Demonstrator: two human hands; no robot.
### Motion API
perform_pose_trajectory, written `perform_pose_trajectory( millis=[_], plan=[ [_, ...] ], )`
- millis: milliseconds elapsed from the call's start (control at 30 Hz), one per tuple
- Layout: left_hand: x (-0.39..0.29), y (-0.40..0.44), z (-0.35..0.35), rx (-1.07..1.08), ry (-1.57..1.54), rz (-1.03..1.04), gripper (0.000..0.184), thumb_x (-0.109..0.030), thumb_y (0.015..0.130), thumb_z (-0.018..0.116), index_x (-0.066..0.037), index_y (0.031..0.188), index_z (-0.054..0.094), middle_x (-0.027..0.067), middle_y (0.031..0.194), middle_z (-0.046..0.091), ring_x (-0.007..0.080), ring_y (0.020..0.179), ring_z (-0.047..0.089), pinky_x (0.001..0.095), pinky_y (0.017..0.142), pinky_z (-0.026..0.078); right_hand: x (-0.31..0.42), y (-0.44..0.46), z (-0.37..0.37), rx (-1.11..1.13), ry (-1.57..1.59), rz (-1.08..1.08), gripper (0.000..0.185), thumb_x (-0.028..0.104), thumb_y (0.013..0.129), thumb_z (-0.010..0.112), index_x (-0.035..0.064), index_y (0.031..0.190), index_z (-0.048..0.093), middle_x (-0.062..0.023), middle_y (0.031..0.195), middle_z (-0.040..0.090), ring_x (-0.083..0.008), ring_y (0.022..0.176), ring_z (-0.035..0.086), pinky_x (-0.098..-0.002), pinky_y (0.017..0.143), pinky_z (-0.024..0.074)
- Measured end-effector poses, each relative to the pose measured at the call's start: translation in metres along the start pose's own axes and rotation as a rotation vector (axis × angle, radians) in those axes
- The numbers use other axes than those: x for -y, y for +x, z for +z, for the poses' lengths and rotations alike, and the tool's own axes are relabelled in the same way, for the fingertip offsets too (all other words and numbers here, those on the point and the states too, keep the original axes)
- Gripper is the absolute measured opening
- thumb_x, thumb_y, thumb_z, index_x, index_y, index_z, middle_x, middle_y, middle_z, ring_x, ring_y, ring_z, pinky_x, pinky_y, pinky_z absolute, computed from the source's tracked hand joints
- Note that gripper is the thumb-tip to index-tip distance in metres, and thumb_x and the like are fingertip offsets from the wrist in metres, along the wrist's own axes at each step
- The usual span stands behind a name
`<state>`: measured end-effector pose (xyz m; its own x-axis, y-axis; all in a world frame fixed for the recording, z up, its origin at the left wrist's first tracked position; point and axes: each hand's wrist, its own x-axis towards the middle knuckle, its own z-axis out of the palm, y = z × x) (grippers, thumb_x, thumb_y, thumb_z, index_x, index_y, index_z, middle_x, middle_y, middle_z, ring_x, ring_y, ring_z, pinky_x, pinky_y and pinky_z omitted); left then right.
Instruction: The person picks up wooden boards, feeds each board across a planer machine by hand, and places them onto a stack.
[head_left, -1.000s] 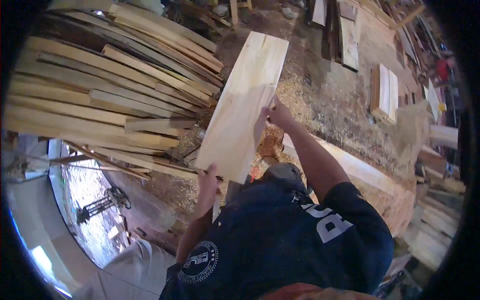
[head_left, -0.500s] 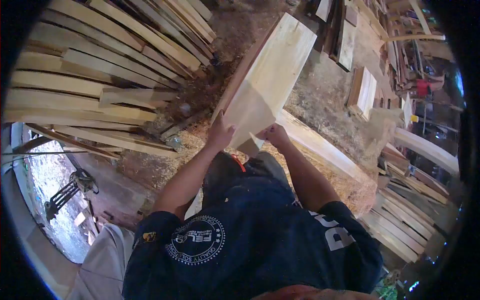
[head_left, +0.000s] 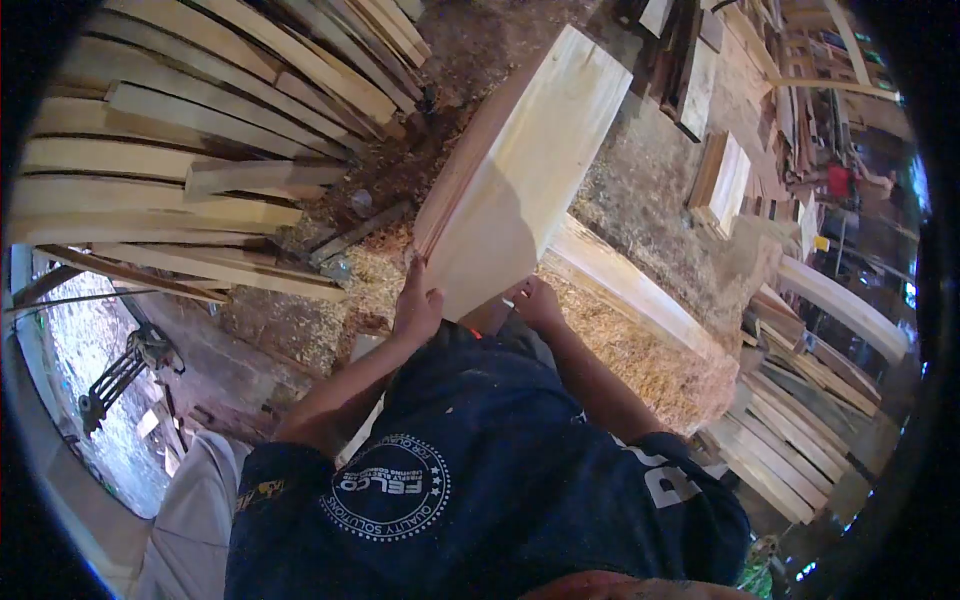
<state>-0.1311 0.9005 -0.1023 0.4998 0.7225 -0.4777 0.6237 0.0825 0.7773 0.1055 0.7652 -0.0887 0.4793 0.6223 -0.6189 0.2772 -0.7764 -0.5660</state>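
A long stack of pale boards (head_left: 530,170) slants away from my body, its reddish side showing lines along its length. My left hand (head_left: 418,305) grips the near left corner, thumb on the top face and fingers over the side. Close to the near right corner, my right hand (head_left: 537,303) is closed, with a small whitish tip showing at its fingers; what it is cannot be made out. The near end of the stack is over my lap, where a bit of red-orange shows.
Many sawn planks (head_left: 150,160) fan out at the left. A long pale beam (head_left: 635,285) lies on shavings (head_left: 640,385) at the right. Beyond it are a short board stack (head_left: 722,185) and more planks (head_left: 780,440). A person in red (head_left: 838,181) is far right.
The stack's reddish side shows more now, and its near end sits more squarely between my hands. My left hand has shifted slightly left and nearer; the right has moved a little nearer.
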Motion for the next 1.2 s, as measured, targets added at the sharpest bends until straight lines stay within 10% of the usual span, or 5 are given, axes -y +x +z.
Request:
perform_pose_trajectory(
  millis=[467, 600, 1100, 1200],
  plan=[
    [-0.042, 0.047, -0.007, 0.004, 0.002, -0.042, 0.067, -0.013, 0.088, 0.065, 0.002, 0.149, 0.042, 0.0342, 0.131, 0.061, 0.0453, 0.123, 0.061, 0.0474, 0.106, 0.049, -0.002, 0.041, -0.013, -0.066, -0.080, 0.052, 0.025, 0.008, 0.088, 0.066, 0.0002, 0.111, 0.075, -0.0118, 0.101, 0.078, -0.0207, 0.089, 0.073, -0.0351, 0.077, 0.0572],
    [-0.049, 0.048, -0.008, -0.021, 0.004, 0.049, 0.063, -0.012, 0.087, 0.064, 0.002, 0.146, 0.048, 0.0293, 0.129, 0.065, 0.0429, 0.119, 0.065, 0.0471, 0.104, 0.051, -0.015, 0.045, -0.015, 0.016, -0.127, -0.398, 0.020, 0.007, 0.088, 0.065, 0.0036, 0.102, 0.078, -0.0101, 0.100, 0.078, -0.0249, 0.086, 0.074, -0.0371, 0.076, 0.0580],
    [0.006, 0.077, -0.002, -0.084, 0.363, 0.388, 0.068, -0.022, 0.087, 0.075, 0.003, 0.145, 0.050, 0.0259, 0.123, 0.070, 0.0417, 0.115, 0.067, 0.0464, 0.099, 0.052, 0.040, 0.024, -0.047, 0.060, -0.235, -0.098, 0.037, 0.037, 0.085, 0.070, 0.0089, 0.109, 0.076, -0.0217, 0.097, 0.075, -0.0395, 0.082, 0.072, -0.0463, 0.075, 0.0584],
    [-0.046, 0.071, -0.030, 0.228, 0.419, 0.073, 0.081, -0.027, 0.087, 0.077, 0.002, 0.153, 0.040, 0.0282, 0.130, 0.066, 0.0412, 0.123, 0.064, 0.0464, 0.105, 0.049, -0.001, 0.040, -0.024, 0.247, -0.291, -0.116, 0.043, 0.040, 0.086, 0.070, 0.0060, 0.113, 0.073, -0.0232, 0.103, 0.074, -0.0426, 0.090, 0.071, -0.0491, 0.082, 0.0570]
  ],
)
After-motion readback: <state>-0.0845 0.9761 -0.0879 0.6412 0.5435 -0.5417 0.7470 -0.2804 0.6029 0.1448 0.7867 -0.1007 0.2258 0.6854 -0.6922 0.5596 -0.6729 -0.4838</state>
